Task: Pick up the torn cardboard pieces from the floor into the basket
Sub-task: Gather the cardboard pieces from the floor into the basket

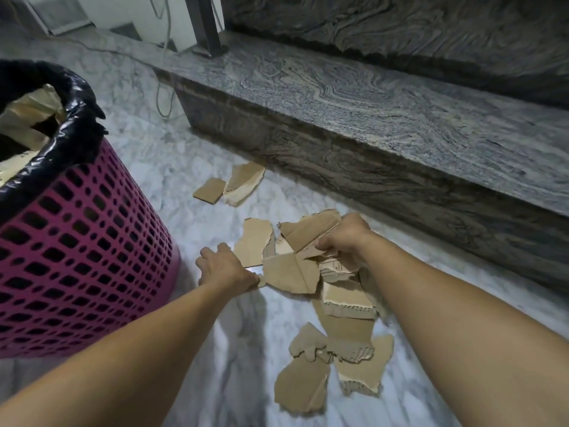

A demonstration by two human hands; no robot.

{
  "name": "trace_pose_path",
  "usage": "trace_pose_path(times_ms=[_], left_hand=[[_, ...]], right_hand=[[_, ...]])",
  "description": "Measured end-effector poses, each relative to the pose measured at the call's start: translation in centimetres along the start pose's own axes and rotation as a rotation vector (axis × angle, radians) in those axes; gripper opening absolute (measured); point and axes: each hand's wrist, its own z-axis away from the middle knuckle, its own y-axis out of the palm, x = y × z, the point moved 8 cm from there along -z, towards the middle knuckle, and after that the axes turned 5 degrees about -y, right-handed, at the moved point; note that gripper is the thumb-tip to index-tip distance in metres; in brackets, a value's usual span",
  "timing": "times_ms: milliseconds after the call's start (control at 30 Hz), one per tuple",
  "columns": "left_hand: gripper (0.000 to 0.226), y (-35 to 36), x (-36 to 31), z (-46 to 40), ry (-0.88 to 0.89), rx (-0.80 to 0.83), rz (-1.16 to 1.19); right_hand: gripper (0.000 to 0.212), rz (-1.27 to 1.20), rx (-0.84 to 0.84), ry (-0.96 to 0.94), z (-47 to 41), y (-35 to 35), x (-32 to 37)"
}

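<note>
Torn cardboard pieces [308, 272] lie scattered on the marble floor [191, 167], from centre frame down toward 5 o'clock. At 9 o'clock stands the pink basket [80, 254], lined with a black bag [74, 118] and already holding cardboard. The left hand [223, 266] rests beside the pile, fingers spread and relaxed. The right hand [345, 238] has its fingers curled, pinching a piece atop the pile. A granite step [369, 103] runs toward 3 o'clock.
</note>
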Motion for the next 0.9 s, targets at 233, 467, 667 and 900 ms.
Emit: trace_pose_path(times_ms=[233,467,667,900], left_hand=[[0.059,1.3,-0.9,0.8,0.049,0.024,0.111],[0.068,2.1,-3.7,4.0,0.119,0.118,0.323],[0.09,3.3,-5.0,5.7,0.205,0.133,0.283],[0.016,2.6,-7.4,7.5,0.272,0.332,0.714]], right_hand=[[0.023,-0.137,0.144,-0.013,2.9,-3.2,-2.0],[0.025,-0.52,0.194,0.097,7.8,-5.8,-6.3],[0.029,-0.793,0.1,0.049,9.5,-5.3,-9.1],[0.045,-0.822,-0.302,-0.047,9.0,-10.2,-11.4]])
